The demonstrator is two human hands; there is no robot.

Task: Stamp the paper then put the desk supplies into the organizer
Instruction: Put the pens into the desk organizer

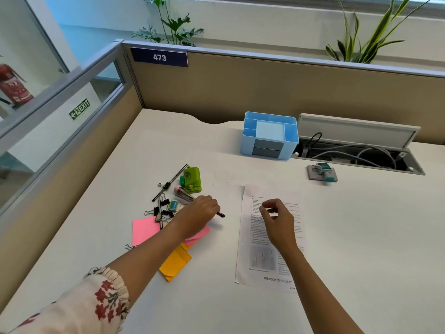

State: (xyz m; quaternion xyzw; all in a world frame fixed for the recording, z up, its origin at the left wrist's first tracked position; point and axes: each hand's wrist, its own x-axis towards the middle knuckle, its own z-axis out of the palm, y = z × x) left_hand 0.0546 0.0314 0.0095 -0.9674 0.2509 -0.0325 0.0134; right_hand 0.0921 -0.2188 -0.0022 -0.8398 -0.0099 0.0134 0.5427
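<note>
A printed paper (267,266) lies on the white desk (361,237) in front of me. My right hand (277,219) hovers over its upper part, fingers loosely curled, holding nothing. My left hand (201,210) is closed on a dark pen (221,215) whose tip sticks out to the right. Left of it lie black binder clips (160,213), an eraser (173,205), a pencil (171,182), a green stapler (192,179) and pink (144,230) and orange sticky notes (174,263). The blue organizer (269,136) stands at the back. The stamp (322,173) rests right of it.
An open cable tray (356,155) with wires sits behind the stamp, its lid raised. Beige partition walls (265,88) border the desk at the back and left. Plants (173,27) stand behind the partition.
</note>
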